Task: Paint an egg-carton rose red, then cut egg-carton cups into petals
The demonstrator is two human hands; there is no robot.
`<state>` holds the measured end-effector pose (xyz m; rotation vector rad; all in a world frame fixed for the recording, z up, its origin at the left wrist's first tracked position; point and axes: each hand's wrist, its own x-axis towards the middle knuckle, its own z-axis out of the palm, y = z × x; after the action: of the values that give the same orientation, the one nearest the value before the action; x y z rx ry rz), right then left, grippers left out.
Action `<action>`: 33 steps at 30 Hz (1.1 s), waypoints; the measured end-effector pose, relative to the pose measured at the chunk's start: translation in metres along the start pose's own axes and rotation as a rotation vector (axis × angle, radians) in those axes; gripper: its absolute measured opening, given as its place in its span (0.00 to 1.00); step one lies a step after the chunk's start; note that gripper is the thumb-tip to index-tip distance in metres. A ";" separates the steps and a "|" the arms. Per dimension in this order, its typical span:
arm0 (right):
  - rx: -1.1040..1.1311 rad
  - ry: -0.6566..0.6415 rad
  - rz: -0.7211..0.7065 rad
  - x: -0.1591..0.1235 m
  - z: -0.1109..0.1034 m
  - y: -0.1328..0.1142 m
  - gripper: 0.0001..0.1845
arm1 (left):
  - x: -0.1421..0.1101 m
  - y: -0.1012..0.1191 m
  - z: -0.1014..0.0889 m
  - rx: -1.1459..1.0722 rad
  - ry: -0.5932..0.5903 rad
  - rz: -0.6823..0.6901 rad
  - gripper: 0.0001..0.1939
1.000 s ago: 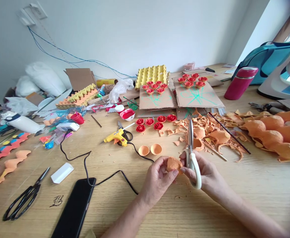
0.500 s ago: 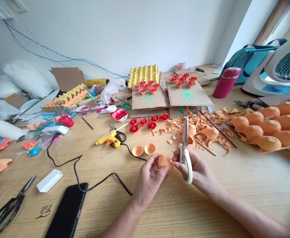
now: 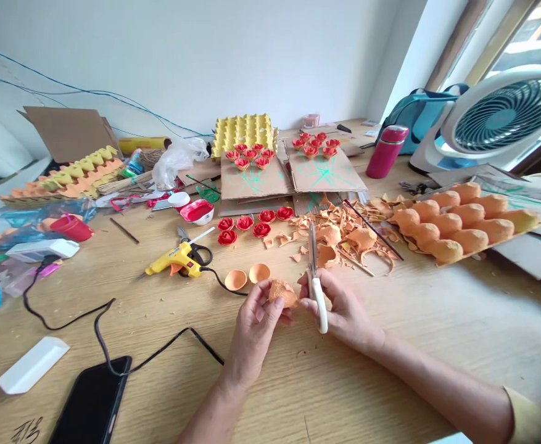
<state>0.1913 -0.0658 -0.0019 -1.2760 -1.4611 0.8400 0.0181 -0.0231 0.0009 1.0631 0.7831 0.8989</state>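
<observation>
My left hand pinches an orange egg carton cup with a ragged rim. Close beside it, my right hand is closed round white-handled scissors, their blades pointing away from me. The right fingertips come near the cup; whether they touch it I cannot tell. Two trimmed orange cups, a left one and a right one, lie just beyond my left hand. Several red paper roses sit behind them. Orange carton scraps are heaped past the scissors.
A yellow glue gun lies left, its black cord crossing the table by a phone. An orange egg carton is at right, near a pink flask and a fan. Cardboard sheets bearing red roses stand behind.
The view has swung right, so things appear further left. The scissors have turned more edge-on, and the right fingers have come slightly away from the cup. Both hands keep their holds.
</observation>
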 end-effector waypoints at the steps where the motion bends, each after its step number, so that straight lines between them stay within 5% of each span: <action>1: -0.003 -0.001 -0.010 0.001 0.000 0.000 0.14 | -0.001 0.001 0.000 -0.004 0.001 -0.001 0.18; 14: -0.015 0.019 -0.032 0.006 0.002 0.004 0.17 | -0.002 0.002 -0.003 -0.007 0.044 0.002 0.17; 33: 0.354 -0.077 0.112 -0.002 0.004 0.010 0.15 | -0.001 -0.001 0.000 0.064 -0.046 -0.027 0.16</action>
<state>0.1900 -0.0652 -0.0128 -1.0726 -1.2390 1.1761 0.0181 -0.0240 0.0005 1.1237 0.7902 0.8285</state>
